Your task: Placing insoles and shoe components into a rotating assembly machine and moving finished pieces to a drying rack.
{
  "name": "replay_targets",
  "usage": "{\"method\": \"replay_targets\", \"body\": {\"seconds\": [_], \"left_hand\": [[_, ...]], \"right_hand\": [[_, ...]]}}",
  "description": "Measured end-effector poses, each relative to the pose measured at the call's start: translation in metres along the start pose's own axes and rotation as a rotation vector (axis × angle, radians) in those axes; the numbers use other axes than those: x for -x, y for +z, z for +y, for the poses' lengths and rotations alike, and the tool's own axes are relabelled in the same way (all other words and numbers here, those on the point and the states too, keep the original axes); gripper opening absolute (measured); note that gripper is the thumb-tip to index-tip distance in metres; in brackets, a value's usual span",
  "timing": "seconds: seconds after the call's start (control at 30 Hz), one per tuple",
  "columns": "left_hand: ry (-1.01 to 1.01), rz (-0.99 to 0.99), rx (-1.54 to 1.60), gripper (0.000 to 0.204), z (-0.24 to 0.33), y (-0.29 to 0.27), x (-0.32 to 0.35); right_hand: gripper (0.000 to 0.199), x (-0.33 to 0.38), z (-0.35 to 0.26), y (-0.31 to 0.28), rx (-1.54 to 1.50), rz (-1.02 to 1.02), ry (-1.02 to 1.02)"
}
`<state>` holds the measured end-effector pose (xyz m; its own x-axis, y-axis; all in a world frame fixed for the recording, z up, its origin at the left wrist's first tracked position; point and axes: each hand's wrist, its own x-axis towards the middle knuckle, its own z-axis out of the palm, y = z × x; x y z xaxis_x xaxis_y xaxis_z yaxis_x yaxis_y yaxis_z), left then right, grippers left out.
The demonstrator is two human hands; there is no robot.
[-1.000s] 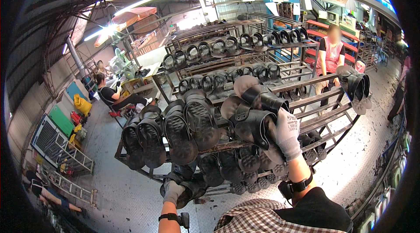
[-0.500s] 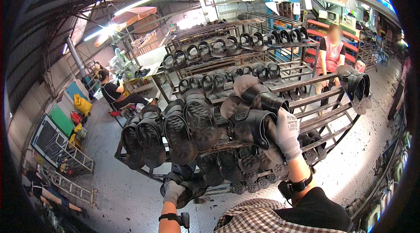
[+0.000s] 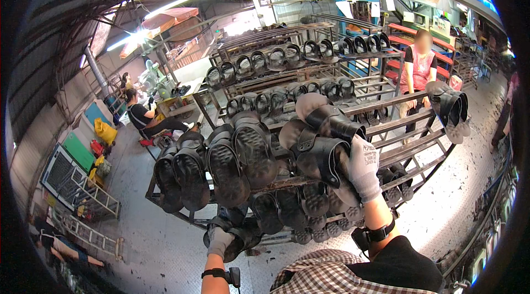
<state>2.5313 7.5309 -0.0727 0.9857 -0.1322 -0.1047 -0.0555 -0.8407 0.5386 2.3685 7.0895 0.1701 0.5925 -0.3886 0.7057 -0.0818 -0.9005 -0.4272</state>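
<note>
My right hand point(image 3: 362, 170), in a grey-white work glove, closes on the near end of a black sandal point(image 3: 319, 156). That sandal rests on the top tier of a metal rack, against a second black sandal point(image 3: 331, 123) just behind it. Lower down at the left, my left hand point(image 3: 220, 240), gloved too, is wrapped round a dark sandal point(image 3: 243, 236) beside the rack's lower tier; its fingertips are partly hidden. Between my hands, several black sandals point(image 3: 253, 150) lean in a row on the top tier, with more on the tier below.
Further racks with sandals point(image 3: 276, 59) stand behind this metal rack point(image 3: 408, 153). Another pair of sandals point(image 3: 447, 109) hangs at its right end. A person in a red vest point(image 3: 419, 70) is beyond it, and a seated person point(image 3: 144, 117) is at the left. Patterned metal floor point(image 3: 143, 228) surrounds the rack.
The view has shifted very slightly. Both hands keep the same grip and place on the sandals.
</note>
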Motion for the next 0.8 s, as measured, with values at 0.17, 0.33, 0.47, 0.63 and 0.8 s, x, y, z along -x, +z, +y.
{"method": "replay_targets", "body": {"seconds": [0.17,0.33,0.47,0.63,0.8], "left_hand": [[0.006,0.023,-0.031,0.068,-0.013,0.004,-0.003],[0.048,0.048,-0.028,0.067,-0.016,0.008,-0.005],[0.09,0.054,-0.006,0.062,-0.01,0.008,-0.004],[0.08,0.04,-0.042,0.068,-0.022,0.009,-0.005],[0.089,0.065,-0.077,0.069,-0.025,0.008,-0.003]], "right_hand": [[0.036,0.001,0.005,0.006,0.054,0.002,-0.009],[0.039,0.0,0.005,0.005,0.032,-0.016,0.002],[0.04,0.002,0.005,0.003,0.056,-0.01,0.004],[0.043,0.001,0.003,0.005,0.023,-0.012,0.004],[0.045,0.0,0.001,0.006,-0.017,0.009,-0.031]]}}
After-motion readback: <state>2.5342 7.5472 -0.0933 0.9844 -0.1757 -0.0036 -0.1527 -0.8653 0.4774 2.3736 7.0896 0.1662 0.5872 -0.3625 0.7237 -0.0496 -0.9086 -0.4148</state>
